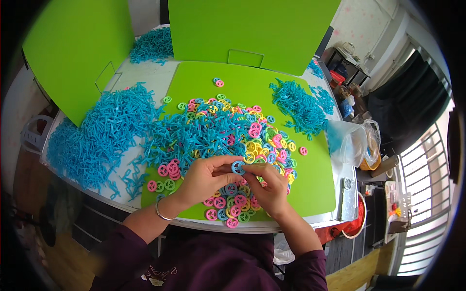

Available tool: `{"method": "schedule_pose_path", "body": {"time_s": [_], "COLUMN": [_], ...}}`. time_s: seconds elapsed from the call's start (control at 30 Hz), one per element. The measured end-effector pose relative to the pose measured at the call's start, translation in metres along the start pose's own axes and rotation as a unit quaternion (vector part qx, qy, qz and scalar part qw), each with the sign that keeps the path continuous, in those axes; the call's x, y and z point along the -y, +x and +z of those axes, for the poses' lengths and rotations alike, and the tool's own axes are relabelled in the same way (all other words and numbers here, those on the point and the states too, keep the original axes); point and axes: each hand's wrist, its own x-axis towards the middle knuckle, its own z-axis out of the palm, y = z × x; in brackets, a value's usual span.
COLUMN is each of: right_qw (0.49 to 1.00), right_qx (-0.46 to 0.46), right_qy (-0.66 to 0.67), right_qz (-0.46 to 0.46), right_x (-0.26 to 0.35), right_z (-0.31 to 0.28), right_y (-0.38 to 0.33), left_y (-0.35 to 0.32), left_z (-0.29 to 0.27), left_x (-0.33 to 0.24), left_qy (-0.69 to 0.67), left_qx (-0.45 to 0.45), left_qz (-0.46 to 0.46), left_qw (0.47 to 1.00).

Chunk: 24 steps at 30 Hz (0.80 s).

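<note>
Blue plastic, in the shape of a small ring with spokes (238,167), is pinched between the fingers (228,168) of both hands, just above the near part of a green mat. The ring is gripped from the left by the thumb and fingertips of the left hand (206,179) and from the right by the closed fingertips of the right hand (267,186); the two hands are brought together so that their fingertips nearly touch around it. A thin silver bangle (162,213) is worn on the left wrist, and dark purple sleeves (218,262) are seen at the lower edge.

Directly beneath and around the hands, a heap of small plastic wheels in pink, blue, yellow and green (230,206) is spread over the bright green flat mat (315,179). Beyond the hands, further wheels are mixed with blue plastic stick-like pieces (204,133) in the middle of the mat. A separate pile of the blue pieces (298,104) lies toward the mat's far right corner, and a much larger one (102,138) covers the white counter (145,77) to the left. Upright green boards (252,26) are stood at the back and left of the counter. A clear plastic bag (347,140) rests at the counter's right edge.
</note>
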Motion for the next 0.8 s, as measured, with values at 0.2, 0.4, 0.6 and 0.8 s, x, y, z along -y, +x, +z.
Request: {"method": "schedule_pose_path", "body": {"time_s": [0.2, 0.4, 0.6, 0.8], "right_qw": [0.99, 0.961, 0.952, 0.999], "right_qx": [0.067, 0.14, 0.135, -0.029], "right_qy": [0.113, 0.222, -0.202, 0.005], "right_qz": [0.059, 0.088, -0.187, -0.019], "right_x": [0.005, -0.002, 0.007, -0.004], "right_z": [-0.008, -0.02, -0.024, -0.029], "right_y": [0.005, -0.001, 0.005, 0.012], "left_y": [0.0, 0.005, 0.005, 0.003], "left_z": [-0.003, -0.012, -0.008, -0.016], "left_x": [-0.004, -0.012, -0.01, -0.011], "left_qy": [0.034, -0.151, -0.151, 0.225], "left_qx": [-0.028, -0.032, 0.001, 0.01], "left_qz": [0.013, -0.081, -0.105, 0.055], "left_qw": [0.999, 0.985, 0.983, 0.973]}}
